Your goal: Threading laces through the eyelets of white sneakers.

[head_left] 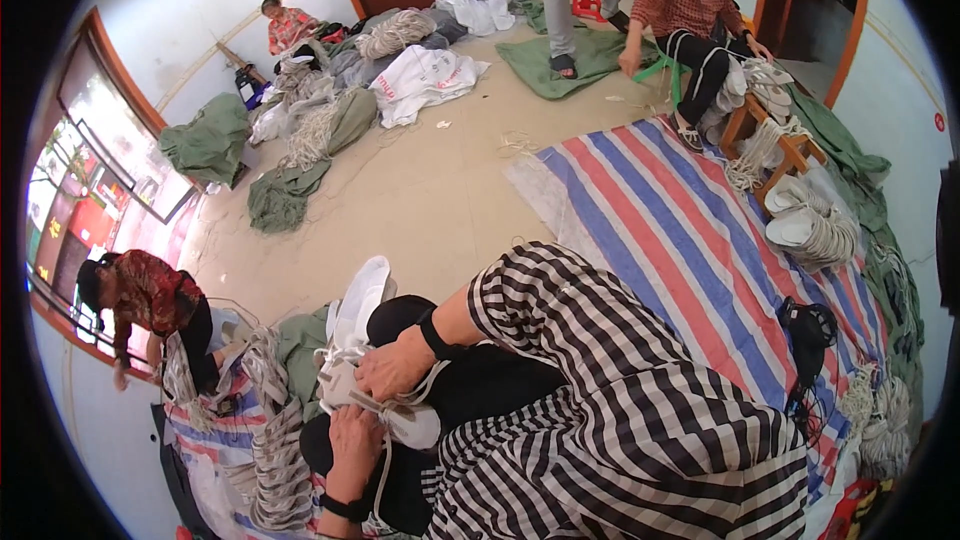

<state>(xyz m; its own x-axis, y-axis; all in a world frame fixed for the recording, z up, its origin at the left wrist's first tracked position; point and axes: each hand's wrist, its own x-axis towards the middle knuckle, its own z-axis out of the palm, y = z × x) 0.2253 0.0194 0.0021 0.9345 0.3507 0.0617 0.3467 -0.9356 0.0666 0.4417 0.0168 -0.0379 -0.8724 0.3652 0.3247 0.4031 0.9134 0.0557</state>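
Note:
In my lap, over black trousers, lies a bundle of off-white shoe-shaped pieces [340,387] with pale cord [384,475] about them. My right hand [394,368] comes in from above, its fingers closed on the top of the bundle. Just below it, my left hand [356,437] grips the near edge with bent fingers. What lies between the fingertips is too small to make out. A white sole-shaped piece [364,292] stands up beyond my hands, and another rounded white piece [415,426] shows to the right of them.
A striped tarp [650,230] covers the floor at right, with stacked shoe pieces [815,227] and a black cable coil [808,325]. More strung pieces [280,465] stand at lower left beside a bending co-worker [160,305]. Sacks and cord bundles [395,32] lie farther back; other people sit and stand there.

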